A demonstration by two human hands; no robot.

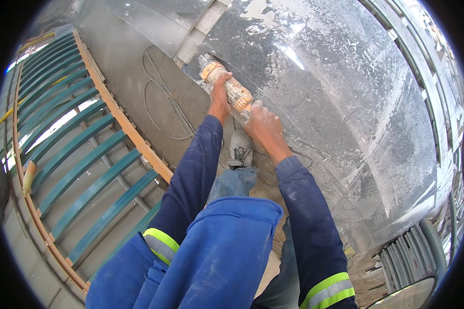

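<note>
A dusty orange-and-grey angle grinder (235,93) is held in both hands, tilted with its head (209,63) away from me at the edge of a large dark slab (345,108). My left hand (220,98) wraps round the front part of its body. At the rear end, my right hand (264,126) is closed round the grip and covered in pale dust. The grinder's head lies against or just over the slab's left edge; which of the two I cannot tell. Its disc does not show clearly. White powder and scratches streak the slab's grey surface.
To my left stands a rack of teal slats (95,147) with a wooden rail (116,110). A grey cable (165,92) loops on the dusty floor near my shoe (241,147). Several stacked grey strips (407,255) lie at the lower right. Haze hangs at the far left.
</note>
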